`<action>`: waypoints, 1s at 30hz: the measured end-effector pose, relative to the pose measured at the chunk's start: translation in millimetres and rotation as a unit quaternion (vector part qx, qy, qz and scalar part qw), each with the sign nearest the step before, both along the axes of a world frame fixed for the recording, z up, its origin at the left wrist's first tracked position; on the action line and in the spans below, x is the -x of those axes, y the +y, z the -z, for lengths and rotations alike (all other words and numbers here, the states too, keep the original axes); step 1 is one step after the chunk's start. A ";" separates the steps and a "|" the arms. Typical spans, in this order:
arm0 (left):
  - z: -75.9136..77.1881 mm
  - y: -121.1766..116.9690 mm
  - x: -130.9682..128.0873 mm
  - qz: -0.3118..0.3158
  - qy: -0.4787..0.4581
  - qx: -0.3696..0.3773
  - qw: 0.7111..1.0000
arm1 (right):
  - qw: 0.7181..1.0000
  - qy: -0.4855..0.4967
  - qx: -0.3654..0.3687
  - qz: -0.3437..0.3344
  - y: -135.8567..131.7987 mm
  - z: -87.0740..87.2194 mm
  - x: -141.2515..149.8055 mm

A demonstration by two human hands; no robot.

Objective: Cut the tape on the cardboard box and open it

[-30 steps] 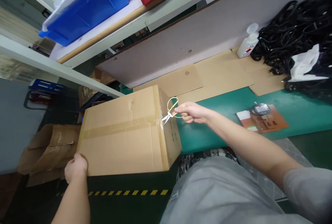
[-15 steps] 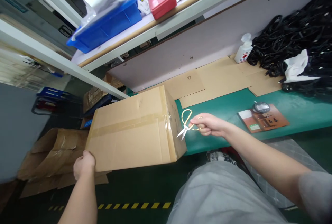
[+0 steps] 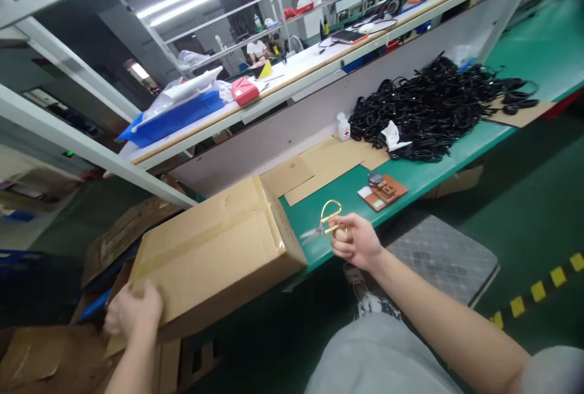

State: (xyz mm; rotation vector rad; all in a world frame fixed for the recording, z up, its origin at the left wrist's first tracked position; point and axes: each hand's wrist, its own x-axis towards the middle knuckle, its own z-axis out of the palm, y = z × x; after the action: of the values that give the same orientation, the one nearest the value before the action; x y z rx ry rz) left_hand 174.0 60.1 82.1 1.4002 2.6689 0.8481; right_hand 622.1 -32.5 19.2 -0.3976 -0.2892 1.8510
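A taped cardboard box [image 3: 205, 254] lies at the left end of the green workbench [image 3: 314, 254], its near left part sticking out past the edge. My left hand [image 3: 134, 312] is at the box's near left corner, thumb on top and the other fingers bent over the end. It is slightly blurred. In my right hand [image 3: 358, 242] is a pair of scissors [image 3: 331, 208] with gold handles, gripped by one loop. Their blades point left, close to the box's right end, and seem nearly together.
A dial gauge on a brown base [image 3: 385, 192] sits on the bench, with a white bottle [image 3: 344, 127] and a heap of black cables [image 3: 424, 108] behind. The shelf above holds a blue bin [image 3: 177, 115] and a red box [image 3: 244, 91]. Open cartons [image 3: 55, 351] stand lower left.
The view has swung right and up, showing more bench and shelf. My left hand has shifted over the box's left corner. The scissors stay in my right hand, their blades closer together.
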 end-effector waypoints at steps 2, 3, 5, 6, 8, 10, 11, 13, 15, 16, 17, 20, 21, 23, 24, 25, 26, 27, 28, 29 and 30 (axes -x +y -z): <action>-7.6 -9.7 -49.6 0.147 -0.068 -0.001 0.987 | 0.994 -0.104 0.007 -0.021 -19.3 -0.2 7.8; -11.1 -18.4 -78.9 0.230 -0.108 0.015 0.967 | 0.987 -0.157 0.006 -0.032 -26.9 -2.6 12.3; -17.2 -41.2 -139.1 0.438 -0.222 0.063 0.869 | 0.968 -0.246 -0.010 -0.056 -38.2 -10.2 21.9; -19.4 -53.6 -166.6 0.510 -0.248 0.110 0.816 | 0.957 -0.280 -0.022 -0.072 -42.0 -14.3 26.6; -21.3 -75.3 -208.5 0.577 -0.264 0.169 0.754 | 0.939 -0.325 -0.046 -0.107 -46.1 -19.9 34.2; -19.3 -87.4 -227.8 0.601 -0.277 0.199 0.723 | 0.929 -0.340 -0.067 -0.133 -45.7 -20.4 37.5; -17.3 -89.1 -229.3 0.595 -0.287 0.190 0.727 | 0.929 -0.335 -0.074 -0.139 -43.8 -18.7 37.1; -12.4 -85.1 -221.7 0.550 -0.321 0.132 0.760 | 0.946 -0.291 -0.075 -0.118 -36.6 -13.1 33.0; -6.9 -75.8 -209.4 0.491 -0.363 0.075 0.788 | 0.969 -0.225 -0.063 -0.075 -25.6 -6.6 26.4; -3.9 -70.7 -204.5 0.466 -0.382 0.062 0.796 | 0.977 -0.196 -0.054 -0.057 -18.9 -3.5 22.9; -1.0 -65.8 -201.5 0.443 -0.396 0.054 0.802 | 0.982 -0.174 -0.046 -0.049 -11.6 -0.5 19.6; 6.3 -53.0 -204.2 0.394 -0.429 0.060 0.811 | 0.982 -0.169 -0.032 -0.077 12.2 9.2 10.4; 7.6 -49.0 -208.2 0.384 -0.431 0.069 0.814 | 0.979 -0.178 -0.033 -0.090 20.3 12.9 7.2; 8.2 -40.1 -218.7 0.376 -0.422 0.095 0.820 | 0.968 -0.215 -0.052 -0.118 36.7 20.5 -0.6; 7.9 -34.8 -224.3 0.374 -0.414 0.108 0.823 | 0.958 -0.243 -0.069 -0.135 44.8 24.0 -5.3; 7.5 -28.8 -229.5 0.373 -0.405 0.117 0.826 | 0.946 -0.272 -0.087 -0.153 53.1 26.9 -10.4; 7.2 -21.8 -233.8 0.373 -0.398 0.121 0.829 | 0.936 -0.292 -0.099 -0.169 61.6 29.1 -15.8; 7.2 -13.8 -236.7 0.373 -0.394 0.119 0.832 | 0.931 -0.300 -0.102 -0.180 70.3 30.7 -21.5; 7.6 -5.0 -237.9 0.371 -0.381 0.105 0.840 | 0.934 -0.293 -0.094 -0.183 79.2 31.8 -27.3; 8.4 4.4 -237.2 0.368 -0.347 0.081 0.859 | 0.942 -0.273 -0.074 -0.178 88.1 32.5 -33.0; 9.6 13.8 -234.7 0.365 -0.285 0.054 0.885 | 0.953 -0.247 -0.044 -0.167 97.0 33.2 -38.5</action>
State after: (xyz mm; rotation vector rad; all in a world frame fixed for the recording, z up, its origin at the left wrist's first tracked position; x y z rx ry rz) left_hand 408.8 73.9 72.5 1.6148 1.5490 0.8171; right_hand 660.6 64.6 -14.0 -0.7896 -0.8201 2.0352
